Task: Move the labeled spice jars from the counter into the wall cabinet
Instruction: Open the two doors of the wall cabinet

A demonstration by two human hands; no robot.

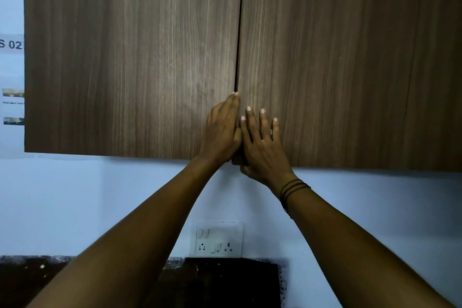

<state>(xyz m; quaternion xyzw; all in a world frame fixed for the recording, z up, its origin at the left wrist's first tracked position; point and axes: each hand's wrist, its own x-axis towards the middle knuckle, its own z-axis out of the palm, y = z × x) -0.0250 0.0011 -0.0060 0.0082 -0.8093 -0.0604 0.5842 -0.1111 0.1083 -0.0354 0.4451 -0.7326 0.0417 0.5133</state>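
Two doors of the wall cabinet (125,57) met at a thin seam (239,32), high above the counter (30,275). I saw the left hand (221,132) lying along that seam; whether it gripped the edge, I couldn't tell. The right hand (260,147) lay flat, fingers (250,121) spread, on the right door (350,57), above a switch plate (217,239).

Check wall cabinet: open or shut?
Shut: left door and right door lie flush, only a thin dark seam between; left hand and right hand rest at its foot.
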